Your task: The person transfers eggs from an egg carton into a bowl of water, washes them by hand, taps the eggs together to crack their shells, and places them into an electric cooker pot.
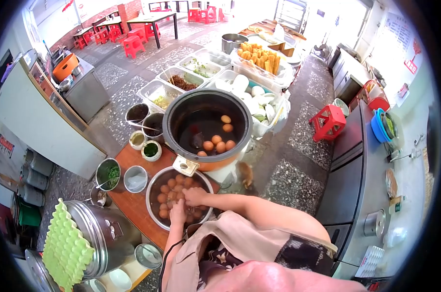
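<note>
Left grip (177, 212) and right grip (195, 196): side by side, down among brown eggs (172, 183); whether clamped on any, cannot tell. Eggs: in a metal bowl (152, 196), on brown bench (128, 207). Beyond: large dark pot (169, 127), further eggs (216, 139) within. Left of bowl: pale tub (128, 176).

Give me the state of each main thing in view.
Metal bowl: uncovered, holding brown eggs
Left hand: down among them
Right hand: also among them
Large cooking pot: lid off, dark liquid and more eggs inside
Green egg tray: tilted, no eggs showing
Nearest red stool: upright, unoccupied
</note>
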